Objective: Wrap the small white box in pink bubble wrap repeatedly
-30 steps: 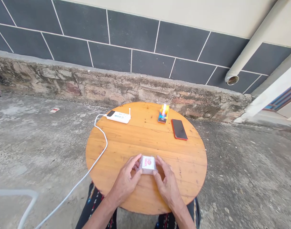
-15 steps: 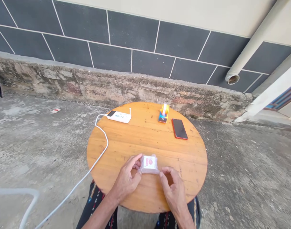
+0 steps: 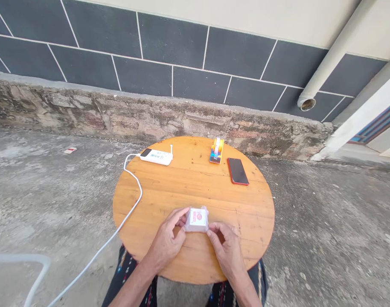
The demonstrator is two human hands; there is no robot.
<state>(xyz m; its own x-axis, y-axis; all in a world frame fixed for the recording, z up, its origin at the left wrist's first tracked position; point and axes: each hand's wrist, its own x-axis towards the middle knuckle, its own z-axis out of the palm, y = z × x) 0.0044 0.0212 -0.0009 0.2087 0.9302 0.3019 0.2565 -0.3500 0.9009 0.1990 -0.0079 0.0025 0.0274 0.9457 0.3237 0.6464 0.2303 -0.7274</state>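
Note:
A small white box with a reddish print on top sits near the front of the round wooden table, wrapped in clear, wrinkled plastic. My left hand grips its left end, thumb at the near corner and fingers along the side. At the near right corner, my right hand pinches the wrapping between thumb and fingertips, close against the box. The undersides of both hands' fingers are partly hidden.
Toward the back of the table are a white power strip with a white cable running off the left edge, a yellow-and-blue tape dispenser and a red-edged phone. A tiled wall stands behind.
My right hand has moved in closer to the box, and the plastic at the right end now lies nearer its side. The whole view has shifted slightly.

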